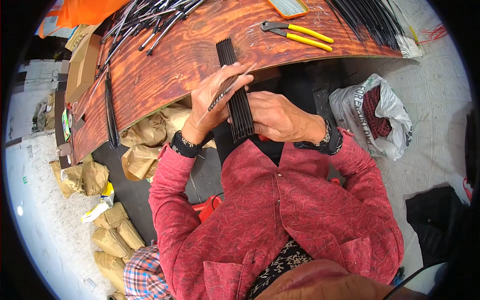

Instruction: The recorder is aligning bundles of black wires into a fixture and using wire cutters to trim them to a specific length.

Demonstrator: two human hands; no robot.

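A flat bundle of thin black rods [241, 117], lying side by side, is held upright before my chest, its far end over the table edge. My right hand [280, 117] is closed around the bundle's near right side, with most fingertips hidden. On the other side, my left hand [212, 95] is closed, its thumb and fingers pinching a slim pale rod [229, 89] with a dark, coiled-looking stretch. That rod slants across the front of the bundle. Part of the left hand also rests against the bundle.
The reddish wooden table [170, 65] carries yellow-handled pincers [300, 37], an orange tray [289, 7] of small pins, scattered pins, metal rods [155, 20] and black rods [367, 22]. A cardboard box [82, 67] stands left. A white bag [370, 117] sits on the floor right; brown paper packages [145, 145] lie left.
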